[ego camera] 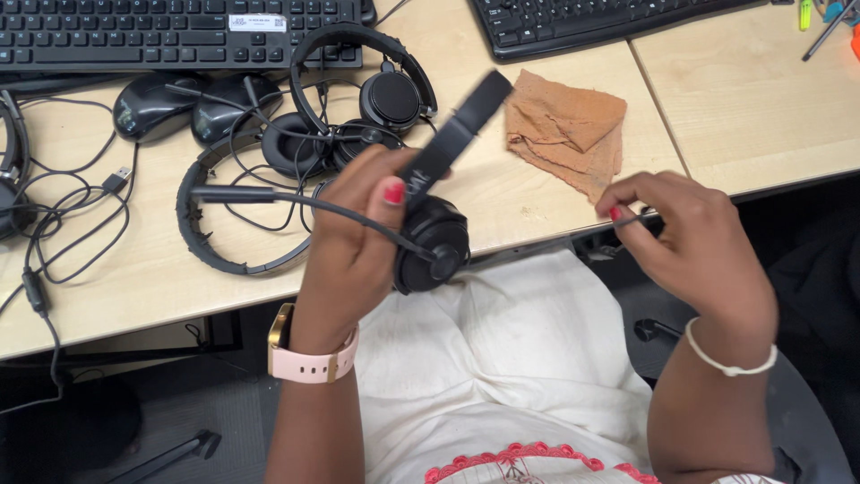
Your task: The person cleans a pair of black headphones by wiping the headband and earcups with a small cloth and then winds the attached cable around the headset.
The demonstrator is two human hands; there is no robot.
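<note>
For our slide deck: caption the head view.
Left hand grips a black headset; right hand pinches its cable.

The headset (430,235) held in the left hand (354,242) looks like matt black plastic, its ear cup faintly glossy and its band smooth. The right hand (690,237) pinches a thin black cable (632,220) with a rubbery sheen. The desk (752,108) shows pale wood-grain laminate, smooth and matt. Near its front edge lies an orange cloth (564,130), coarse-woven, rumpled and frayed. The computer mice (193,106) are glossy black plastic.
</note>
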